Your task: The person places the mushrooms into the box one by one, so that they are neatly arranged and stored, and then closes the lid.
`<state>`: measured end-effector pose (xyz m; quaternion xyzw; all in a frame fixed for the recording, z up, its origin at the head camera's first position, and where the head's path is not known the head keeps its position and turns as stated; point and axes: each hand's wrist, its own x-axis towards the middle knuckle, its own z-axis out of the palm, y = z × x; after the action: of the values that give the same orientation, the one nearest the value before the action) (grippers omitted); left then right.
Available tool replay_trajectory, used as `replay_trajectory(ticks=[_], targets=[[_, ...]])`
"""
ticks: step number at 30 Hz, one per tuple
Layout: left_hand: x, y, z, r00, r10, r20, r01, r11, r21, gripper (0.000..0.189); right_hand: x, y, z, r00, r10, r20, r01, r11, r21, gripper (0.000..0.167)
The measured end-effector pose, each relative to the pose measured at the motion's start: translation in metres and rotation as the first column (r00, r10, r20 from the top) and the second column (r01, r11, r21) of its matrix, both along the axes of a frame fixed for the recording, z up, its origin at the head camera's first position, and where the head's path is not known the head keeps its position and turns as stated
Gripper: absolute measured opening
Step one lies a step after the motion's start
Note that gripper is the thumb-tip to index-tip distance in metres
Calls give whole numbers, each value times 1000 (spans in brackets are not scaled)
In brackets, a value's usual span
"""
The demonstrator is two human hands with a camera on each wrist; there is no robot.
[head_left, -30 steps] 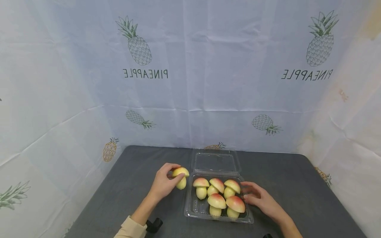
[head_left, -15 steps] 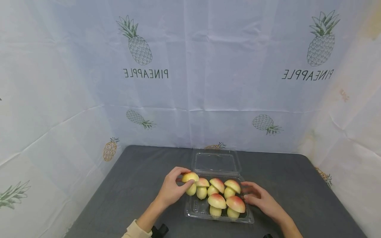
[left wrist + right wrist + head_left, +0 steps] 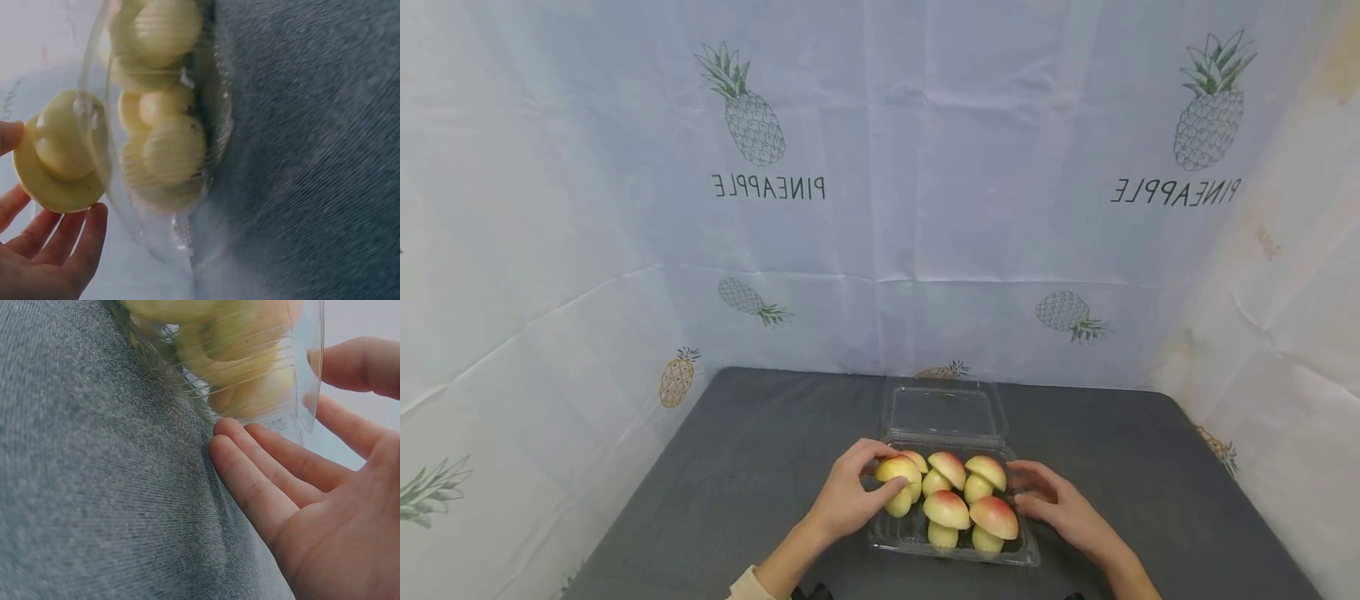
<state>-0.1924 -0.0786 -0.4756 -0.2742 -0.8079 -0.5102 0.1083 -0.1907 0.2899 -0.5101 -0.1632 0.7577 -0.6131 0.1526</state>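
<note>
My left hand (image 3: 850, 498) pinches a toy mushroom (image 3: 895, 471) with a yellow, red-tinged cap, thumb on one side and fingers on the other. It is over the left part of a clear plastic clamshell box (image 3: 886, 537), overlapping a mushroom behind it. In the left wrist view the held mushroom (image 3: 62, 150) is beside the box's rim, stem side showing. Several similar mushrooms (image 3: 947, 510) stand in two rows inside the base. At the box's right side my right hand (image 3: 1066, 507) rests its loosely extended fingers (image 3: 250, 481) against the wall, thumb at the rim.
The box's transparent lid (image 3: 946, 410) lies folded back behind the base. Beneath everything is a dark grey tabletop (image 3: 760, 433). A pale cloth (image 3: 955, 208) with pineapple prints hangs around the back and sides.
The left hand has carried its mushroom rightward and nearer to me, from beside the box to over its left part. The right hand has stayed at the box's right side.
</note>
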Motion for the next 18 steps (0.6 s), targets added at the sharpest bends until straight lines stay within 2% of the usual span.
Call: replay_trajectory(ticks=[5,9,18], targets=[[3,3,-6,1000,-8,-20,7,999,-31,27,1,0,0,1000,0,4,0,1000,-4,58],[5,4,-10,998,-9,-61,4,997,-75,28,1,0,-1,1000,-13,11,12,1000,17,57],[10,4,-17,991,-2,-133,-25,980,-198,28,1,-1,1,999,-15,28,15,1000,22,59]])
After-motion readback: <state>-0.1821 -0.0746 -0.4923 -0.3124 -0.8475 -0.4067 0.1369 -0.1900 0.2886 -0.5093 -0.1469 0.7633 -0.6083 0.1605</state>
